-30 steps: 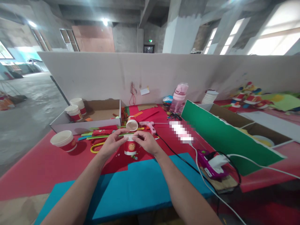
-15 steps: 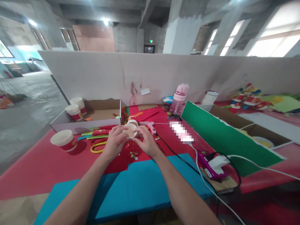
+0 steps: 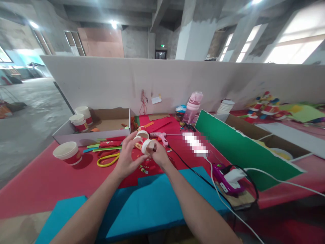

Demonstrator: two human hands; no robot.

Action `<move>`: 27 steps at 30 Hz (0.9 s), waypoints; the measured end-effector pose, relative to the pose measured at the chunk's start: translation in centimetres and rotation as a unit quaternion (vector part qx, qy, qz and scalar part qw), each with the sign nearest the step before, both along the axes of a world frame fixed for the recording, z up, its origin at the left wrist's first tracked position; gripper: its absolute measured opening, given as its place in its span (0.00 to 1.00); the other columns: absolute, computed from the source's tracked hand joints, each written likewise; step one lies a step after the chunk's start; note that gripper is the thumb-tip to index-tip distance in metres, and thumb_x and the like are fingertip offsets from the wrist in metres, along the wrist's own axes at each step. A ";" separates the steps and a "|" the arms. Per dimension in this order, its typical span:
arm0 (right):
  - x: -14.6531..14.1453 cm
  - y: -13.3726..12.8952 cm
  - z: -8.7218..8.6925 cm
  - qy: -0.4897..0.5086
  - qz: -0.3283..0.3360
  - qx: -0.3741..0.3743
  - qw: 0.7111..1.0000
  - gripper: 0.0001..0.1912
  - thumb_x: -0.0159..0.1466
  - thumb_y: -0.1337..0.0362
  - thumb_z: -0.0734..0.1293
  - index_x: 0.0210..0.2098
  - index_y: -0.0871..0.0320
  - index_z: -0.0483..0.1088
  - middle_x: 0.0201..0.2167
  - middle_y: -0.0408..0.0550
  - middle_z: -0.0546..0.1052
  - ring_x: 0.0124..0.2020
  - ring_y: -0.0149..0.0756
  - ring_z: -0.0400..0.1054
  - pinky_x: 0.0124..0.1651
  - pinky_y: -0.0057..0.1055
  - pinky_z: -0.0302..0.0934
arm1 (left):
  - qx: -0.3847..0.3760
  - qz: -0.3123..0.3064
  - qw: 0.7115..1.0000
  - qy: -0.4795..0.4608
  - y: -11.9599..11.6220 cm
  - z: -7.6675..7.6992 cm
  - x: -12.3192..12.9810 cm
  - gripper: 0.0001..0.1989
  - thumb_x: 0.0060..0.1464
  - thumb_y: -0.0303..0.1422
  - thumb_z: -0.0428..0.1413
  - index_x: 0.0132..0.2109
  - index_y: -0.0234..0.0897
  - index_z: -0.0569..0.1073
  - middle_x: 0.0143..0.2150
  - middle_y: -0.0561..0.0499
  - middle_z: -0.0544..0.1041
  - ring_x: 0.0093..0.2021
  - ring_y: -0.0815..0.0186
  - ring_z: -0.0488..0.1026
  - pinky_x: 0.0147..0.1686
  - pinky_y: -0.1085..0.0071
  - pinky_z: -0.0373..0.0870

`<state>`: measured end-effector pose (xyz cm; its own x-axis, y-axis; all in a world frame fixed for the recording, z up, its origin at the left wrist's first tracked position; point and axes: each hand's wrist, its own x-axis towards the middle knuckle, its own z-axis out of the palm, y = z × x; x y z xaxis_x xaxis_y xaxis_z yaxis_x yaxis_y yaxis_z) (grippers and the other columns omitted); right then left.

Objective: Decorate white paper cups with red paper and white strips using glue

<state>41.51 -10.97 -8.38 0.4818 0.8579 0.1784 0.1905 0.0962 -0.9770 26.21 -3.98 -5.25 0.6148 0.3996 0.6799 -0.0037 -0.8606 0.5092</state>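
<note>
Paper cup (image 3: 145,145): tilted, likely so we can inspect it.
Right hand (image 3: 160,155): pinching its white end.
Left hand (image 3: 127,157): spread, nearer the surface's (image 3: 33,179) left edge.

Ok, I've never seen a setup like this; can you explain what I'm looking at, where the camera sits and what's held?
There is no machine here: these are a person's bare hands. Every picture comes from one camera worn on the head, looking forward and down. The right hand grips a small paper cup, tipped on its side. The left hand is open beside it; whether it touches the cup is hard to tell. On the red table cover lie a pink glue gun, a yellow loop and a larger cup. An open box stands behind that cup.
</note>
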 end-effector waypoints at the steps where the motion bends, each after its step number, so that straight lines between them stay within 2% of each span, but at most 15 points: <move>1: 0.1 -0.1 0.0 -0.058 -0.011 -0.006 0.998 0.10 0.58 0.61 0.66 0.39 0.57 0.67 0.34 0.47 0.76 0.34 0.37 0.69 0.31 0.29 0.61 | -0.049 0.002 0.999 -0.009 0.3 -0.1 -0.1 0.32 0.52 0.38 0.60 0.62 0.45 0.59 0.66 0.42 0.57 0.63 0.51 0.57 0.58 0.54 0.57; 4: -0.1 -0.6 0.3 -0.191 -0.022 -0.021 0.981 0.07 0.62 0.63 0.61 0.36 0.57 0.69 0.32 0.47 0.76 0.33 0.38 0.69 0.31 0.29 0.57 | -0.129 -0.034 0.990 0.036 1.2 -0.5 -0.2 0.36 0.51 0.39 0.60 0.65 0.45 0.55 0.63 0.42 0.60 0.61 0.52 0.61 0.57 0.57 0.59; 6: -0.4 -0.9 0.7 -0.246 -0.038 -0.040 0.968 0.07 0.61 0.63 0.61 0.34 0.57 0.69 0.29 0.48 0.76 0.30 0.39 0.69 0.30 0.29 0.54 | -0.125 -0.046 0.988 0.072 1.3 -0.6 0.0 0.38 0.49 0.38 0.62 0.65 0.44 0.56 0.63 0.42 0.62 0.61 0.52 0.60 0.59 0.57 0.57; 10: -0.6 -1.4 1.4 -0.329 -0.069 -0.095 0.937 0.10 0.55 0.62 0.67 0.36 0.58 0.69 0.28 0.50 0.76 0.30 0.43 0.69 0.29 0.30 0.51 | -0.093 -0.012 0.993 0.075 0.1 -0.6 0.6 0.39 0.45 0.39 0.64 0.63 0.43 0.59 0.62 0.42 0.62 0.62 0.51 0.58 0.60 0.56 0.56; 14: -0.5 -1.5 1.8 -0.374 -0.101 -0.177 0.905 0.16 0.51 0.65 0.70 0.40 0.58 0.70 0.31 0.54 0.77 0.33 0.47 0.70 0.30 0.31 0.50 | -0.142 -0.023 0.987 0.078 -0.7 -0.7 1.1 0.31 0.46 0.39 0.63 0.58 0.43 0.66 0.56 0.43 0.68 0.58 0.52 0.64 0.57 0.57 0.59; 18: -0.4 -1.7 2.0 -0.403 -0.136 -0.211 0.880 0.04 0.59 0.64 0.65 0.33 0.55 0.72 0.29 0.52 0.77 0.31 0.41 0.70 0.29 0.31 0.49 | -0.249 -0.088 0.962 0.075 -0.9 -1.1 1.3 0.26 0.46 0.38 0.63 0.53 0.40 0.71 0.52 0.45 0.72 0.52 0.54 0.69 0.51 0.62 0.65; 20: -0.4 -1.7 2.0 -0.408 -0.135 -0.201 0.880 0.07 0.62 0.61 0.64 0.32 0.55 0.72 0.28 0.52 0.77 0.30 0.39 0.70 0.29 0.30 0.48 | -0.287 -0.093 0.951 0.061 -0.8 -1.1 1.4 0.25 0.45 0.38 0.63 0.52 0.40 0.72 0.51 0.45 0.72 0.51 0.55 0.70 0.50 0.63 0.66; 23: -0.6 -1.7 2.0 -0.395 -0.128 -0.170 0.894 0.10 0.63 0.56 0.63 0.37 0.54 0.73 0.31 0.51 0.78 0.31 0.39 0.70 0.28 0.29 0.49 | -0.313 -0.070 0.946 0.043 -0.4 -1.0 1.3 0.24 0.45 0.38 0.63 0.51 0.40 0.72 0.51 0.46 0.72 0.51 0.55 0.69 0.50 0.64 0.65; 27: -0.6 -1.5 2.0 -0.353 -0.107 -0.101 0.924 0.12 0.66 0.58 0.59 0.39 0.54 0.72 0.32 0.50 0.78 0.31 0.39 0.69 0.30 0.29 0.51 | -0.393 -0.062 0.917 0.034 0.4 -0.9 0.9 0.24 0.47 0.40 0.62 0.51 0.39 0.71 0.48 0.48 0.74 0.48 0.57 0.69 0.48 0.65 0.66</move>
<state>40.87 -12.52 -6.41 0.4679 0.8071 0.3602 0.7813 -0.1872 -0.5954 27.16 -3.62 -6.16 0.7196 0.6732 0.1705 -0.0220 -0.2233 0.9745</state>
